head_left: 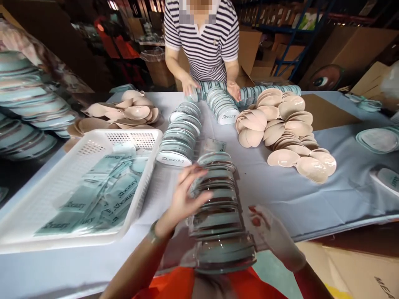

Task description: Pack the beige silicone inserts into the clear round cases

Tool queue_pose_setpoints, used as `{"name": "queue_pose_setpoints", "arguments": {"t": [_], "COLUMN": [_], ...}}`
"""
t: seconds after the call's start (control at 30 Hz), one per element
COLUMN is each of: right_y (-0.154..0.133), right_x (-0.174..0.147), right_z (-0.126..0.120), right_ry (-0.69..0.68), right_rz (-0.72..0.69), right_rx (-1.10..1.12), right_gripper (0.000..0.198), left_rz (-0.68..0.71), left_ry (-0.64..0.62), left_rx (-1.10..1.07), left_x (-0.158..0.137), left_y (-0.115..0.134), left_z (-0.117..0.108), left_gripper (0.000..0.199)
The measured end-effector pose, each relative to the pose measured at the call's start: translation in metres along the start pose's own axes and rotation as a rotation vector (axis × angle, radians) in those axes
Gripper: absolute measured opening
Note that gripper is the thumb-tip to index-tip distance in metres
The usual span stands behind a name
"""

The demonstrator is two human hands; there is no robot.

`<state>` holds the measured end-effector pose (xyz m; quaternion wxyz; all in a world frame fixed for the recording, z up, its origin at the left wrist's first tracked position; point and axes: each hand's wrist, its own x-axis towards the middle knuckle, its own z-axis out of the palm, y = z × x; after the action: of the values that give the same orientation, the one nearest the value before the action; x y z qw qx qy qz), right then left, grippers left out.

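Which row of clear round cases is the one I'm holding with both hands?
The nearest row, running toward the camera, between left hand and right hand; the others lie farther up the table.

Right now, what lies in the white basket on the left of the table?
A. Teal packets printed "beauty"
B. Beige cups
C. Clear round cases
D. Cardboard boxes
A: the white basket holds flat teal packets with "beauty" printed on them; the beige cups lie loose on the table.
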<state>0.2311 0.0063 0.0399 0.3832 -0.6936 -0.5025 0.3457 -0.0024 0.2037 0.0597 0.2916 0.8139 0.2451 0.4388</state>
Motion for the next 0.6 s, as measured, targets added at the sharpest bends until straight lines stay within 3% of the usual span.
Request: {"name": "queue_pose_setpoints", "arguments": {"t": [0.07, 0.13, 0.23, 0.37, 0.5, 0.6], "right_y": [0.032, 0.049, 0.046, 0.024, 0.008, -0.018], "right_x": [-0.024, -0.043, -0.052, -0.045, -0.034, -0.029], "right_z": [-0.003, 0.012, 0.035, 0.043, 0.03, 0.02], "right_ry": [-0.043, -0.111, -0.068, -0.037, -0.104, -0.184], "right_rz": [0.135, 0.187, 0.269, 0.388, 0.378, 0.36], "right_rx": [0.223, 0.369, 0.471, 0.519, 0.487, 0.355], "right_gripper": [0.062, 0.065, 0.061, 0.06, 0.049, 0.037], "left_rz": [0.101, -0.073, -0.341, -0.48, -0.61, -0.604], "left_ry": [-0.038, -0.174, -0.131, -0.118, -0.149, -0.175], "left_rx": [-0.092, -0.033, 0.075, 0.023, -0.162, -0.134], "left_x": [-0.063, -0.118, -0.167, -0.182, -0.187, -0.188], "left_y": [0.02, 0.037, 0.046, 0.037, 0.03, 0.032], "left_z": [-0.01, -0.012, 0.004, 0.026, 0.033, 0.034], "left_gripper": [0.042, 0.057, 0.065, 0.072, 0.075, 0.073]}}
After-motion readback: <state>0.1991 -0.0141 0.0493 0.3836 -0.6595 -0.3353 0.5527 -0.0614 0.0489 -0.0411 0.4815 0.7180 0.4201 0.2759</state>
